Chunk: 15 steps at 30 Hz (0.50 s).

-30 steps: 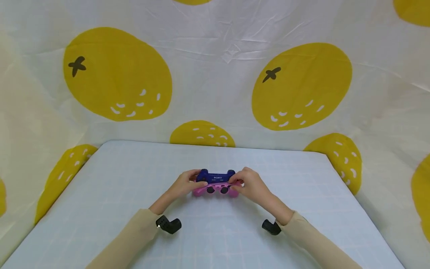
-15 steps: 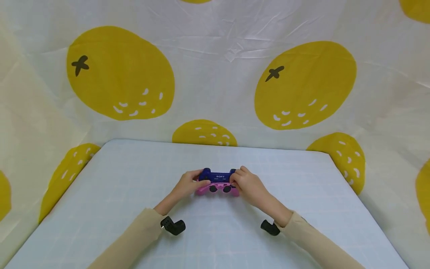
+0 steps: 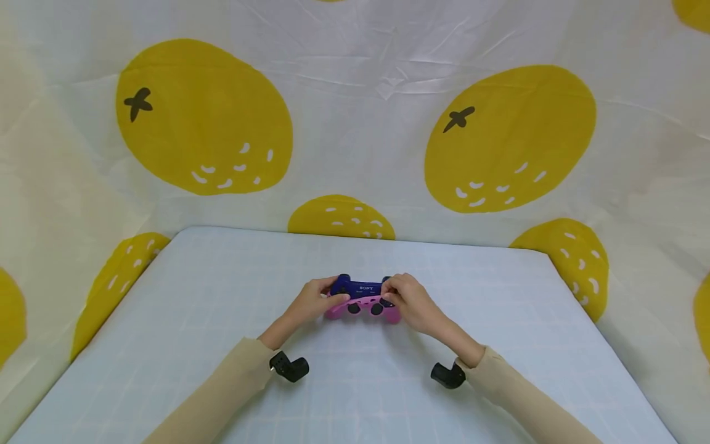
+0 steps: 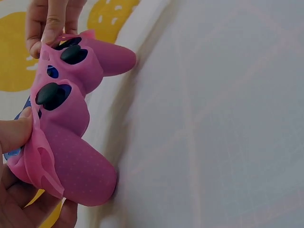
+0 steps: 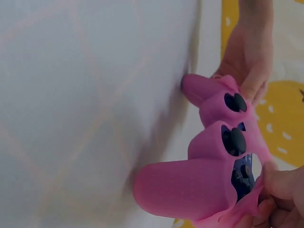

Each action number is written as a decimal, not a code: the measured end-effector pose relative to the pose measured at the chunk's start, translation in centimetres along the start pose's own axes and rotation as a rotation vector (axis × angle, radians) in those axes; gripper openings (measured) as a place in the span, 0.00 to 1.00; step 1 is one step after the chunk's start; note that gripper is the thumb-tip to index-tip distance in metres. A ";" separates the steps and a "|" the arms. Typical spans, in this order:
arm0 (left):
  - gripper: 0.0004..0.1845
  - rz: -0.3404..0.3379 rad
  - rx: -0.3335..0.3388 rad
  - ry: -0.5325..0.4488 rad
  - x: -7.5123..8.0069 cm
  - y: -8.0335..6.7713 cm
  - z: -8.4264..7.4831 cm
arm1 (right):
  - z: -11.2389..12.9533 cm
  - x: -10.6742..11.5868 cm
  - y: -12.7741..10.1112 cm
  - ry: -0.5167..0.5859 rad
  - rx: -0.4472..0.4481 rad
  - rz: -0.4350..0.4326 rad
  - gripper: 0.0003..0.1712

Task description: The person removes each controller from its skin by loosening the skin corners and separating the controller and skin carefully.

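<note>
A dark blue Sony game controller (image 3: 360,288) sits partly inside a stretchy pink silicone cover (image 4: 78,156), low over the table. Pink encloses both handles, and the black thumbsticks (image 5: 232,141) poke through its holes. The top part with the logo is bare. My left hand (image 3: 307,303) grips the left end, thumb on the front and fingers behind. At the other end my right hand (image 3: 417,304) pinches the cover's edge between thumb and fingers. In the right wrist view, the stretched cover leaves a gap showing the button pad (image 5: 243,176).
A pale checked cloth covers the table (image 3: 355,388). Behind and at the sides hangs a white curtain (image 3: 355,123) printed with big yellow fruit. Black wrist cameras (image 3: 289,367) sit at both sleeve cuffs.
My right hand's fingers have shifted from the cover's lower right edge up to the controller's top right. The left hand keeps its grip. The head view has drifted slightly.
</note>
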<state>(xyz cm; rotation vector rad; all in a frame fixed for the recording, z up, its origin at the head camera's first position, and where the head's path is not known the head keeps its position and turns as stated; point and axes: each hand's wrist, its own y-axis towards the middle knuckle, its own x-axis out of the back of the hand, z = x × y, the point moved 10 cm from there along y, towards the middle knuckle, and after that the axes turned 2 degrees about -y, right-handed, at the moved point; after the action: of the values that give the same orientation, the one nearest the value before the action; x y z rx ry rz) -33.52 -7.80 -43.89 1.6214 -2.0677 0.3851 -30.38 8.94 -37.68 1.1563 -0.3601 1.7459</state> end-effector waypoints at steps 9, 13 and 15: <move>0.30 -0.035 -0.010 0.032 -0.2 0.1 -0.5 | 0.2 0.0 -0.6 -0.021 0.103 0.059 0.07; 0.30 -0.020 -0.007 0.033 -0.2 -0.1 -0.3 | 1.1 -0.6 -0.8 -0.138 0.190 0.099 0.08; 0.30 -0.023 0.003 0.025 0.1 -0.2 -0.3 | 1.3 -0.7 -0.7 -0.168 0.203 0.102 0.07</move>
<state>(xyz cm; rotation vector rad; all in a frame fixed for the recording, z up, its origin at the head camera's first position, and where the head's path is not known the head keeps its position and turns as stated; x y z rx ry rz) -33.31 -7.78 -43.56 1.6325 -2.0299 0.3986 -29.03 7.96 -37.75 1.4581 -0.3533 1.8102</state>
